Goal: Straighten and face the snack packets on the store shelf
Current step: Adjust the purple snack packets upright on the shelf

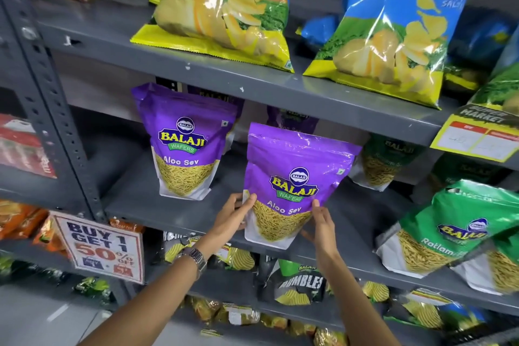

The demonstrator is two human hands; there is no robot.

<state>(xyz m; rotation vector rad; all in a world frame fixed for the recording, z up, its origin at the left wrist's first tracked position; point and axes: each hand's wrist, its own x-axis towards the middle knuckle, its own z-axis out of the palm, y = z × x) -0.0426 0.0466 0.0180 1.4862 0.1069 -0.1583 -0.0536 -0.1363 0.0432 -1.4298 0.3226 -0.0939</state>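
Head cam, looking up at grey metal shelving (174,222). Both hands are on one glossy purple Aloo Sev stand-up pouch (295,180) at frame centre, sitting at the front edge of the middle shelf. Left hand (233,216) has fingers curled round the pouch's lower left edge, thumb on the front; right hand (320,222) has fingers pressed along the lower right edge, thumb side hidden behind the pouch, so can't tell how tight that grip is. Pouch is upright, label forward, leaning slightly w/ its top toward the upper left.

Progress, as a judgement: early to mid. A second purple Aloo Sev pouch (185,146), left of centre, stands further back, label out but not level w/ the held one. More purple pouches behind are in shadow. Green Ratlami sev pouches (449,222) at lower right lean and overlap, prob. still need facing. Blue-and-yellow crisp bags (227,8) on the top shelf lie tilted back, fronts showing. Bottom shelves look jumbled, blurred. A red-and-white "Buy 1 Get 1" sign (101,247) hangs at lower left.

Left to do: square the held pouch, pull its neighbour forward, then the green row.
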